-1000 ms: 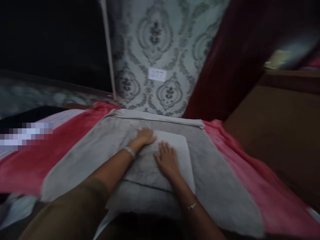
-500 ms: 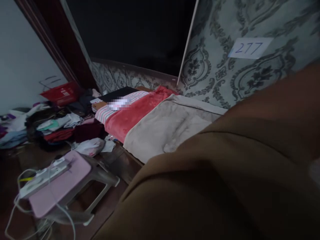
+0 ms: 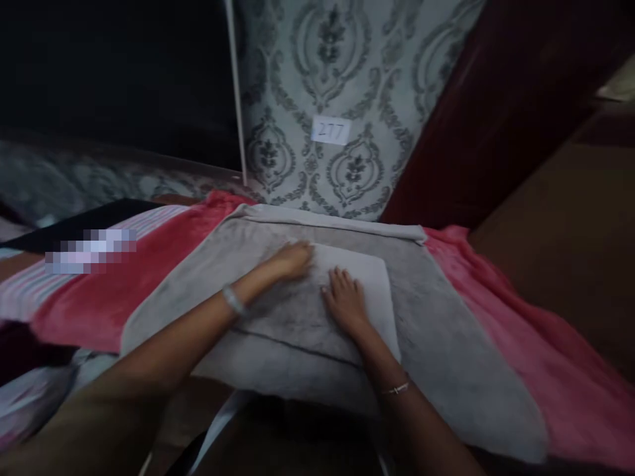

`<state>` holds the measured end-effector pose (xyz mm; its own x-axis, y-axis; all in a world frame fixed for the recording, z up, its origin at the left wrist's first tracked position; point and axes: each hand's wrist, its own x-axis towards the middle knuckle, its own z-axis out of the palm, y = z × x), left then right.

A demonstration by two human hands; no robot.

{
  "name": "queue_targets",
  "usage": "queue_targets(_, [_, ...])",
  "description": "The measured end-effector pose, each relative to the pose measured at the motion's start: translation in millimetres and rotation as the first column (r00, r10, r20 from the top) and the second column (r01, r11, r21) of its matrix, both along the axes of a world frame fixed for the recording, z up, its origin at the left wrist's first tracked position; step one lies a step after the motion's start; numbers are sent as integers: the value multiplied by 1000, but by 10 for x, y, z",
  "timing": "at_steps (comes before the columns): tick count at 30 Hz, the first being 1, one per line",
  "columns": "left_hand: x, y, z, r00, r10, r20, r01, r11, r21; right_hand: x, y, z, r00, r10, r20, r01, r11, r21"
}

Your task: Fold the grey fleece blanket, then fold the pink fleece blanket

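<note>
A pale, light-coloured cloth point(image 3: 378, 281) lies on a larger grey blanket point(image 3: 436, 344), which is spread over the surface before me. My right hand point(image 3: 346, 299) rests flat on the pale cloth, fingers stretched out and apart. To its left, my left hand point(image 3: 295, 260) is over the cloth's far left part; its fingers are smeared by motion, so their grip cannot be made out. Along the far side, the grey blanket has a folded-back pale edge point(image 3: 342, 221).
Red plush fabric point(image 3: 149, 274) shows from under the grey blanket on both sides. Striped cloth point(image 3: 20, 291) lies at the left, beside a dark flat item point(image 3: 94, 221). Behind stand a black screen point(image 3: 119, 79) and a patterned wall with a "277" paper point(image 3: 331, 130).
The view has swung to the right, and both my hands are now in sight on the cloth. The pink stool with the power strip has left the view.
</note>
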<state>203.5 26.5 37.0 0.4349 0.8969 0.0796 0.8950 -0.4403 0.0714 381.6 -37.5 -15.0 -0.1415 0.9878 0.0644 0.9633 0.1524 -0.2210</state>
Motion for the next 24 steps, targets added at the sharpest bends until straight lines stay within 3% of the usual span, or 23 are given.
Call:
queue_targets(2, [-39,-142,-132,1000,17,-4,-17,1000,6,-94,-7,69,999,-3,-44,3,1000,-6])
queue_targets(6, [-282,-364,-486,994,109,-15,-107,990,90,-281,-84,75,983,169,-75,-167,985,36])
queue_targets(8, [-326,-389,-579,993,119,-3,-117,985,126,-258,-139,31,978,195,-69,-193,981,35])
queue_targets(14, [-285,-337,-569,992,121,-24,-117,985,126,348,-386,-94,1000,2,-26,-2,1000,-19])
queue_targets(19, [-297,-306,-594,991,127,-50,-119,983,140,825,-730,-163,978,-206,27,208,976,-72])
queue_targets(22, [-301,-276,-555,992,119,-42,-112,985,131,894,-840,-74,957,-288,35,290,954,-83])
queue_targets(24, [-307,-292,-491,994,104,-30,-101,991,90,795,-839,34,956,-294,9,294,955,-29])
